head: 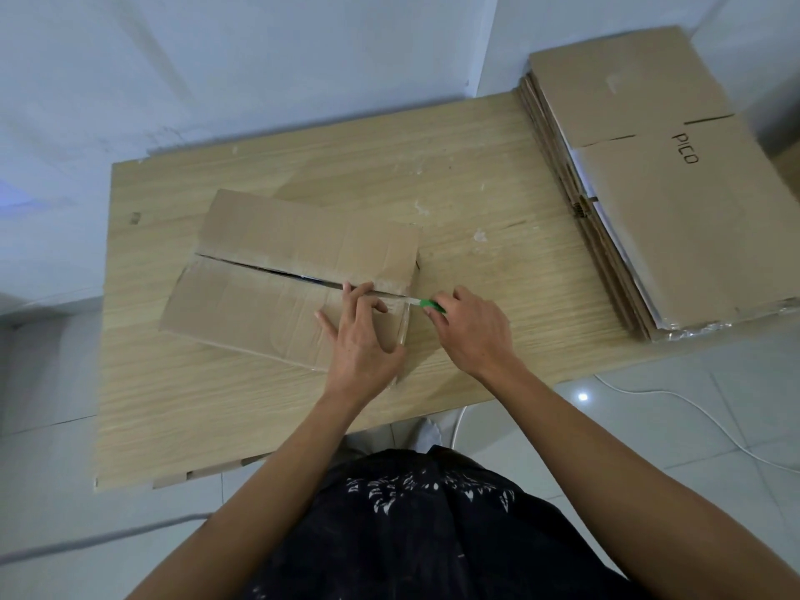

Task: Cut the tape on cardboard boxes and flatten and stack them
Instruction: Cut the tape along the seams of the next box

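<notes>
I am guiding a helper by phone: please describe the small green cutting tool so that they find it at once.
Start at the light wooden table. On it lies a brown cardboard box with a slit top seam; at the seam's right end the right hand grips the small green-handled cutter. It is the only green thing there, with its pale blade on the seam.

a light wood-grain table (476, 175) fills the middle, its top dotted with white flecks (479, 236). beyond the table's far edge rises a plain white wall (259, 58). pale glossy floor tiles (692, 435) surround the table's near side, where a white cable (675, 398) curves off the table's near right corner, beside a bright light reflection (582, 397).
</notes>
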Tool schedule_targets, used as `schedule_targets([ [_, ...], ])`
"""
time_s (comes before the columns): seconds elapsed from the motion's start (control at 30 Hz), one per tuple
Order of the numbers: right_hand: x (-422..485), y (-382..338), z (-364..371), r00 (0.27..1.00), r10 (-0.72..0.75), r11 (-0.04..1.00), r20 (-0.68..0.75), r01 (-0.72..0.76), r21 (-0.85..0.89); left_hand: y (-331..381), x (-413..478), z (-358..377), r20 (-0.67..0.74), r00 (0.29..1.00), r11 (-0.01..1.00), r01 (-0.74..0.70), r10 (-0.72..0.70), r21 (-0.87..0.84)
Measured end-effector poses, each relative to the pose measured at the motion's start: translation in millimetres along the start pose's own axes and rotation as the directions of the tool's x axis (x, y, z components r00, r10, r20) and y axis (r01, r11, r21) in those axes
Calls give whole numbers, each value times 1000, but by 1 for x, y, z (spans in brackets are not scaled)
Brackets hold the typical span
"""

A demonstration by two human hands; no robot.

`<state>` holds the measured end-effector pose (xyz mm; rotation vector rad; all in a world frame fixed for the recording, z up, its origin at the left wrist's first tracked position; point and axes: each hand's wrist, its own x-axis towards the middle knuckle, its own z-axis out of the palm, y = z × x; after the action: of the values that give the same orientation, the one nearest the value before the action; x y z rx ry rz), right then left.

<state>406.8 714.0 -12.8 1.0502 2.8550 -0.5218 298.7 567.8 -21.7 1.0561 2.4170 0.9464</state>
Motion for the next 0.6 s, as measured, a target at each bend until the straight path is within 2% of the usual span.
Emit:
schedule_targets([
  [0.13,-11,-7,8,993,105,992,45,-108,67,-5,0,1,5,1000,998,6,-6,56],
  [0.2,-13,-11,10,990,143,987,18,-144,77,-7,-2,-3,64,998,992,-10,2,128],
  [0.3,-13,-16,7,968,251,960,3,-249,126,-13,-3,-17,167,984,961,-97,54,258],
  [0.47,-18,-32,7,923,363,879,129,-386,281,-29,16,-45,252,957,931,-216,143,293],
  [0.6,-26,-38,9,868,471,769,159,-492,407,-29,47,-58,159,963,925,-257,219,279],
])
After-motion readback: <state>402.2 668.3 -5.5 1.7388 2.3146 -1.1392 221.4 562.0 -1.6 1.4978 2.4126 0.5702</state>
